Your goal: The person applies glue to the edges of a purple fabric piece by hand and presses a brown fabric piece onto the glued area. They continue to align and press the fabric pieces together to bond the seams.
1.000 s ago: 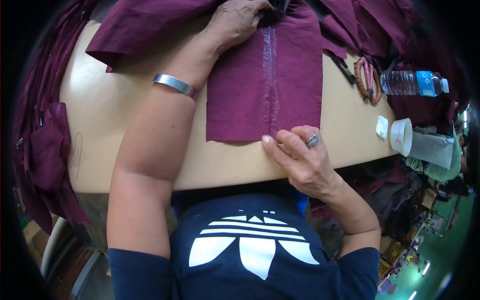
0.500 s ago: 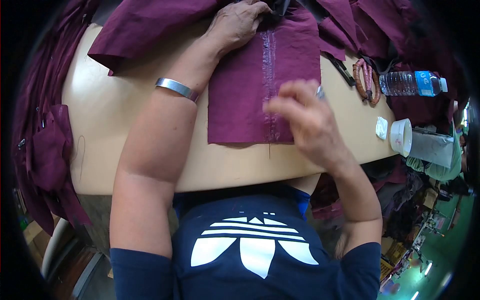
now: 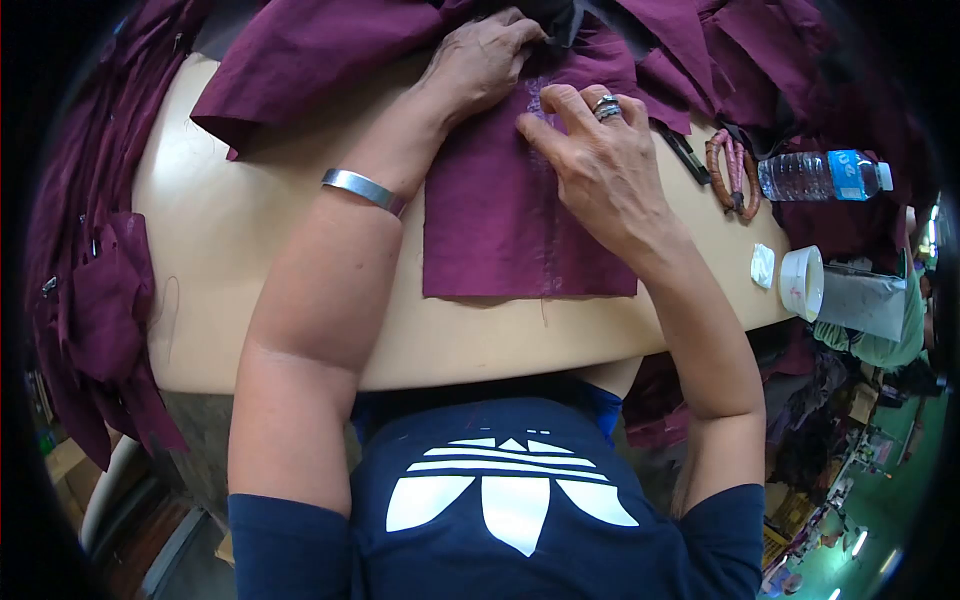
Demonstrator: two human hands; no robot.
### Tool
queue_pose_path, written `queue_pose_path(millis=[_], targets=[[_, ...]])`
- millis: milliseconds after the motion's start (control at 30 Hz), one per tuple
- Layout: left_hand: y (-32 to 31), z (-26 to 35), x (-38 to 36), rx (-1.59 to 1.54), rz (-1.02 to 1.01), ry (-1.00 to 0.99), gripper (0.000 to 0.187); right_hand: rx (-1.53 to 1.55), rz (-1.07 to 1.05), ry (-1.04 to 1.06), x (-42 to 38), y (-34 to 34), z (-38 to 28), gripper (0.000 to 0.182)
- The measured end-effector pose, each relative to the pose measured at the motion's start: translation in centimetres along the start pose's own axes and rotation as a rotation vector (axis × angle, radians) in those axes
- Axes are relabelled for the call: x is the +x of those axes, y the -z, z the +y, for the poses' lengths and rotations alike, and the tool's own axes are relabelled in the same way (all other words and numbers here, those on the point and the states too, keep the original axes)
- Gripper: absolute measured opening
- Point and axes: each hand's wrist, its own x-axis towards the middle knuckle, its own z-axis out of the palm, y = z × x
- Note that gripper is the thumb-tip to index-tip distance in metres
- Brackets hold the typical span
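A maroon cloth panel (image 3: 490,240) lies flat on the pale table, with a whitish, shiny strip running down its middle. My left hand (image 3: 485,60) is at the panel's top edge, fingers bent and closed by a dark piece of cloth; what its fingertips hold, if anything, is hidden. Over the upper right part of the panel is my right hand (image 3: 600,145), a ring on one finger. Its fingers are curled but apart, near the upper end of the strip, and nothing shows between them.
More maroon cloth (image 3: 320,60) covers the table's far side and hangs at the left. On the right are scissors (image 3: 735,175), a dark slim tool (image 3: 684,155), a water bottle (image 3: 810,176), a white cup (image 3: 801,283) and a small white piece (image 3: 762,265).
My right hand has moved up and away from my body along the strip, from the panel's lower half to its upper part. The panel has shifted slightly; my left hand stays at the top.
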Motion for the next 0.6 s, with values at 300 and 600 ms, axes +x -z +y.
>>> queue_pose_path(millis=[300,600], targets=[[0.6,1.4,0.3,-0.016,-0.017,0.153,0.021,0.454,0.554,-0.390,-0.9,0.5,4.7,0.037],[6.0,-0.3,4.5,0.646,-0.266,0.547,0.063,0.722,0.661,-0.568,-3.0,-0.9,6.1,0.040]])
